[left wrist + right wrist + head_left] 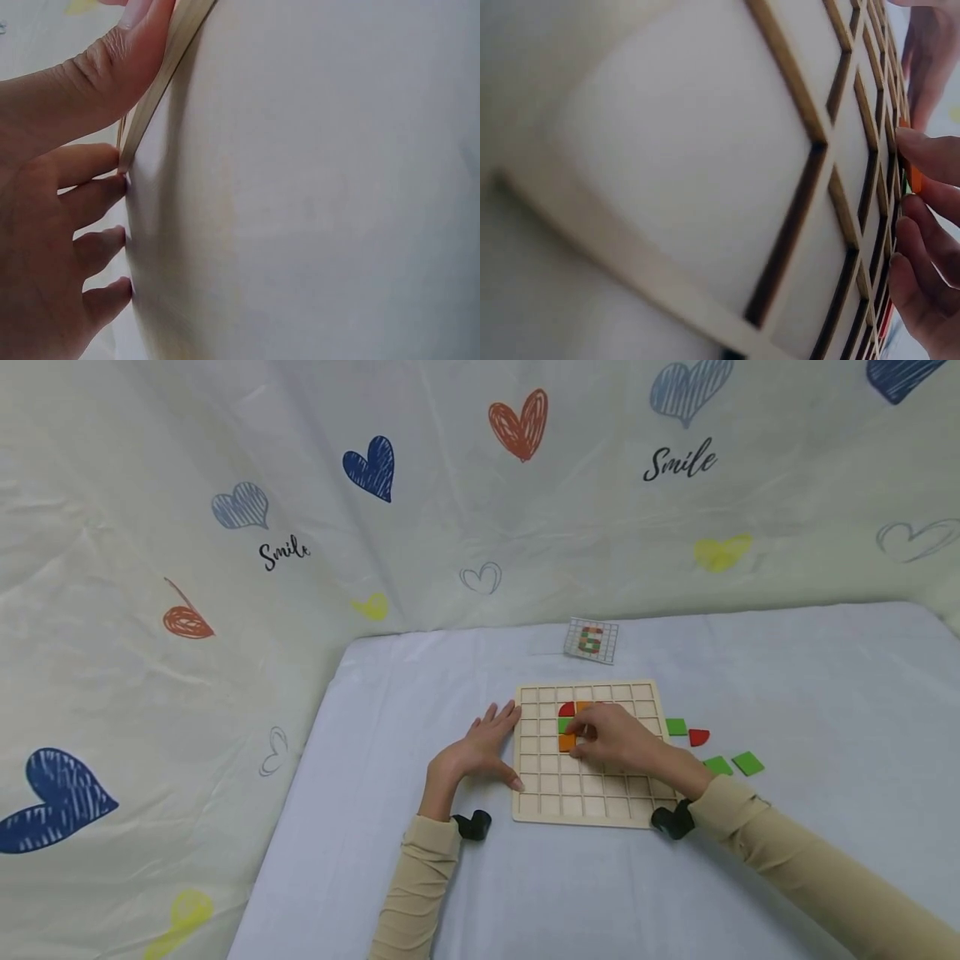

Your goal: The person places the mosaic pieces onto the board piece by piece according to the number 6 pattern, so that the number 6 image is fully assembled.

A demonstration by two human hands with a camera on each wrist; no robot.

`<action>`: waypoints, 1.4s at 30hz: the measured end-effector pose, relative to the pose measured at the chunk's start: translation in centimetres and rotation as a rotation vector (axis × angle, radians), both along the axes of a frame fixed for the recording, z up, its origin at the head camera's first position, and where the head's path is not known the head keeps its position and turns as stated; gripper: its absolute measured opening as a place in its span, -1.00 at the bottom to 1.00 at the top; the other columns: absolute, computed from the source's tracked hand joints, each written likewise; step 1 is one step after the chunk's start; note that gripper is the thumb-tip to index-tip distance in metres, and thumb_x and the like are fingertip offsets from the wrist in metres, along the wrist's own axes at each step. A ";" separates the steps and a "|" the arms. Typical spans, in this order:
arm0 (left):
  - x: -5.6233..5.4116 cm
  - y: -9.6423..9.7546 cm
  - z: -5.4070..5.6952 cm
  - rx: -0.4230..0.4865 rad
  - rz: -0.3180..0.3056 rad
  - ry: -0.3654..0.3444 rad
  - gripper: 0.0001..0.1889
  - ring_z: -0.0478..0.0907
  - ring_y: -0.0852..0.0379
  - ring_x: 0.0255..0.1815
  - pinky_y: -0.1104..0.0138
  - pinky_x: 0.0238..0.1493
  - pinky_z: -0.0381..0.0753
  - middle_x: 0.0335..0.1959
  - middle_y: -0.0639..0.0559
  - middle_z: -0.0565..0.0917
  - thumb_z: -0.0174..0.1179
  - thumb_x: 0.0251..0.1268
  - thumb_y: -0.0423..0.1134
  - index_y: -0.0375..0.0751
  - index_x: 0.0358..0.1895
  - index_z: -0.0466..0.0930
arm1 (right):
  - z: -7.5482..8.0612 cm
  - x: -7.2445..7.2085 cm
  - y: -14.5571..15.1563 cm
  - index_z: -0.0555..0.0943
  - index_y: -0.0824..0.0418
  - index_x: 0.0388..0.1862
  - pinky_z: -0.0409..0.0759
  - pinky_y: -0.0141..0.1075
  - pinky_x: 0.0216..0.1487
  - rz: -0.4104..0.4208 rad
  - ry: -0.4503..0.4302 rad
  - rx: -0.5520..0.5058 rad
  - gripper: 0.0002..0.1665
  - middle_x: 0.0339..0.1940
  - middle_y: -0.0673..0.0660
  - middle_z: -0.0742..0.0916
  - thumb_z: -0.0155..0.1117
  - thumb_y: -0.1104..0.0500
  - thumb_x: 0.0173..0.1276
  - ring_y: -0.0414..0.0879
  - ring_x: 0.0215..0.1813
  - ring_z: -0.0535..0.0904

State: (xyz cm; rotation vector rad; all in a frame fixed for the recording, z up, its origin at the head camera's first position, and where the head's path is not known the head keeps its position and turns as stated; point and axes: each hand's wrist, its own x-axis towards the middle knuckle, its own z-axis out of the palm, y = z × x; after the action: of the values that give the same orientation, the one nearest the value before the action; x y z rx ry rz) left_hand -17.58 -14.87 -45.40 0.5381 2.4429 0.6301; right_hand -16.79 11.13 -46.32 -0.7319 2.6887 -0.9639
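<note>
A wooden grid board lies on the white cloth. My left hand rests at its left edge with fingers spread, the thumb against the rim, as the left wrist view also shows. Over the board, my right hand pinches an orange square tile with thumb and fingertips, at a cell below a green tile. Above the green one sit a red rounded tile and another orange tile. The right hand hides part of the pieces to its left and top.
Right of the board lie loose green tiles and a red quarter-round tile. Behind the board is a small pattern card showing a coloured figure on a grid. A cloth with printed hearts hangs at the back and left.
</note>
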 end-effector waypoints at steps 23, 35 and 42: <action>0.1 0.1 -0.2 -0.010 0.014 0.012 0.35 -0.42 0.00 0.74 0.06 0.72 -0.31 0.74 0.09 -0.20 0.67 -0.07 -0.10 -0.05 0.71 -0.16 | 1.1 1.8 4.6 0.74 0.28 -0.03 0.68 -0.22 -0.14 0.006 0.091 -0.038 -0.70 -0.15 0.06 0.81 0.46 0.39 0.23 -0.08 -0.17 0.64; 0.0 0.2 -0.2 -0.015 0.009 0.011 0.35 -0.42 0.00 0.74 0.06 0.72 -0.31 0.74 0.09 -0.22 0.67 -0.07 -0.10 -0.06 0.71 -0.17 | 1.1 2.8 8.5 0.75 0.26 -0.05 0.66 -0.31 -0.21 -0.076 0.121 -0.007 -0.71 -0.17 0.06 0.76 0.50 0.35 0.23 -0.11 -0.19 0.61; -0.1 0.2 -0.3 -0.023 0.008 0.015 0.35 -0.42 0.01 0.74 0.06 0.72 -0.31 0.74 0.10 -0.21 0.67 -0.08 -0.09 -0.05 0.71 -0.17 | 0.7 3.1 10.5 0.71 0.33 0.04 0.67 -0.30 -0.25 -0.133 0.179 0.018 -0.61 -0.09 0.16 0.77 0.49 0.39 0.20 -0.03 -0.17 0.62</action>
State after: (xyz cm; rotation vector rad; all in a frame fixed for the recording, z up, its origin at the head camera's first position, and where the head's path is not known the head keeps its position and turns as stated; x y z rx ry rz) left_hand -17.64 -14.64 -45.75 0.5251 2.4643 0.6027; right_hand -13.69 21.61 -45.58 -0.6725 2.9306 -0.9438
